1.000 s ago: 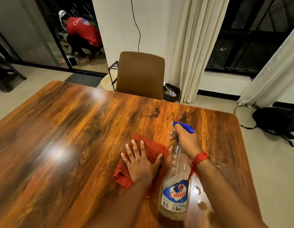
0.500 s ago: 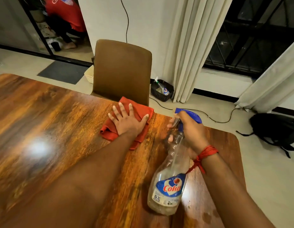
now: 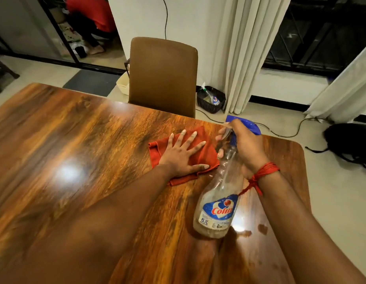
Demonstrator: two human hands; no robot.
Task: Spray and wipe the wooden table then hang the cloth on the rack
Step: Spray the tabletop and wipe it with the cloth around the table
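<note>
A glossy wooden table [image 3: 79,152] fills the lower view. My left hand [image 3: 183,153] lies flat, fingers spread, pressing an orange-red cloth [image 3: 206,156] onto the tabletop near the far edge. My right hand [image 3: 244,144] grips the neck of a clear spray bottle [image 3: 218,206] with a blue trigger head and a Colin label; the bottle hangs tilted above the table, right of the cloth. A red thread is tied around my right wrist. No rack is in view.
A brown chair [image 3: 163,76] stands at the table's far edge. Behind it are a black basket [image 3: 210,100] with a bottle, cream curtains [image 3: 237,54], a floor cable and a black bag [image 3: 350,142]. A person in red [image 3: 92,15] crouches beyond the glass door.
My left hand pushed the cloth away to the table's far edge by the chair, then drew it back a little toward me. The bottle stays in my right hand.
</note>
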